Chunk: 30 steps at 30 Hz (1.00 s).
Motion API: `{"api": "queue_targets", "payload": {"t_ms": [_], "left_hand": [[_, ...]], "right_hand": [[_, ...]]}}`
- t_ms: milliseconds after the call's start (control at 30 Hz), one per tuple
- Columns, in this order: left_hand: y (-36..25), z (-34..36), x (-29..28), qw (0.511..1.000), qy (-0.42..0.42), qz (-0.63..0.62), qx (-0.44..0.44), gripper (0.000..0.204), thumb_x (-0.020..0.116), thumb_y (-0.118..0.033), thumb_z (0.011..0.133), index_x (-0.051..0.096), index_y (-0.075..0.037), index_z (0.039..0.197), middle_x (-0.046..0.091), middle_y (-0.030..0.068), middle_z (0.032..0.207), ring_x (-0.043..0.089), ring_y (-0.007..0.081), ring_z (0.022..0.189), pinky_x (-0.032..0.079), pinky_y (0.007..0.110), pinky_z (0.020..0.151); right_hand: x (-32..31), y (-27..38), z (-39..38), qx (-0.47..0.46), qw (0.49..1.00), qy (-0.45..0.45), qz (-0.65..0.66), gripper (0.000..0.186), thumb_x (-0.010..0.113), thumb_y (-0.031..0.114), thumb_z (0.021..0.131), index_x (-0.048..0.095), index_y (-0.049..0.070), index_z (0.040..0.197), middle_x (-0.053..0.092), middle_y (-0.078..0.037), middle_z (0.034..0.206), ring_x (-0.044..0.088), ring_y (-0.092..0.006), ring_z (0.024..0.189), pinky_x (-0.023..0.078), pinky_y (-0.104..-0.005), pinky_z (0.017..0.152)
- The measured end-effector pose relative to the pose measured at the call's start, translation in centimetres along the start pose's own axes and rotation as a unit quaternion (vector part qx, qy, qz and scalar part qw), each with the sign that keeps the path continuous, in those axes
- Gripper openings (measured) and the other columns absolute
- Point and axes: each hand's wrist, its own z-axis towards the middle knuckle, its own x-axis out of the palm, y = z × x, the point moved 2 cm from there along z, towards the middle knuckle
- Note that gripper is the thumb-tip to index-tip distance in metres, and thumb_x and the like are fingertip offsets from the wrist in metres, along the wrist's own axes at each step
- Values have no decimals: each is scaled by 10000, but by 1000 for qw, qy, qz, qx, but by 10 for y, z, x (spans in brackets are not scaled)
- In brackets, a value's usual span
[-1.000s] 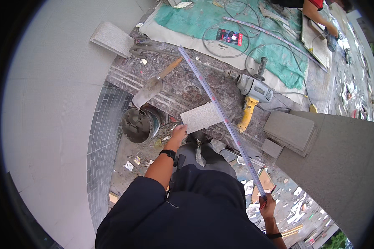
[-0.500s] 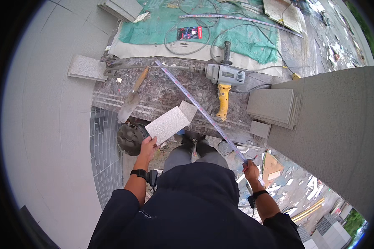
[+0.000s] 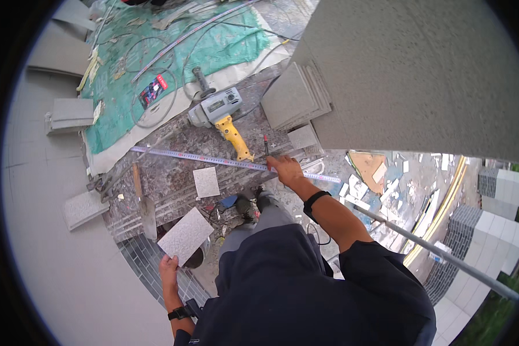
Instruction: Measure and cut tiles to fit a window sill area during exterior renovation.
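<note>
My left hand (image 3: pixel 168 270) pinches the lower corner of a speckled pale rectangular tile (image 3: pixel 185 237), held above a dark bucket (image 3: pixel 196 258) that it partly hides. My right hand (image 3: pixel 286 170) is closed around a long white measuring strip (image 3: pixel 207 159) and a slim red-tipped marking stick (image 3: pixel 266 144) that points up from the fingers. The strip stretches leftward over the stone step. A smaller square tile (image 3: pixel 206 182) rests on the step below it. Just beyond my right hand lies a grey electric mixer drill (image 3: pixel 222 109) with a yellow handle.
A wooden-handled trowel (image 3: pixel 147 218) lies left of the square tile. Tile stacks stand by the right wall (image 3: pixel 291 101) and at left (image 3: pixel 83 209). Green sheeting (image 3: pixel 112 112) with cable covers the far floor. A grey pole (image 3: pixel 438 251) crosses at right, above scattered scraps.
My right hand has moved forward and up to the step, bringing the strip nearer level. The tile in my left hand has come away from the square one. The view has turned rightward.
</note>
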Motion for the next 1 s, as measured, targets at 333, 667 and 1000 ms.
{"api": "queue_targets", "payload": {"t_ms": [333,667,1000], "left_hand": [[-105,63,165,900,386,167,114,145,634,-91,932,634,-4,1049,676,9,878,546,52,680,395,227,598],[-150,-46,402,792,575,162,130,302,613,-83,949,587,55,1216,702,103,1081,654,128,915,490,264,826],[-161,-156,710,780,603,157,62,323,607,-72,948,573,52,1245,692,111,1131,671,157,977,502,294,886]], "right_hand": [[43,-64,-319,318,937,92,114,303,617,321,852,666,22,855,690,-205,821,666,-406,813,513,-495,725],[61,-133,-485,537,793,-105,268,327,692,353,815,643,33,858,677,-222,880,646,-414,895,500,-498,765],[17,-350,-529,517,792,-81,316,375,598,417,892,685,52,891,698,-198,975,646,-411,948,502,-497,819]]}}
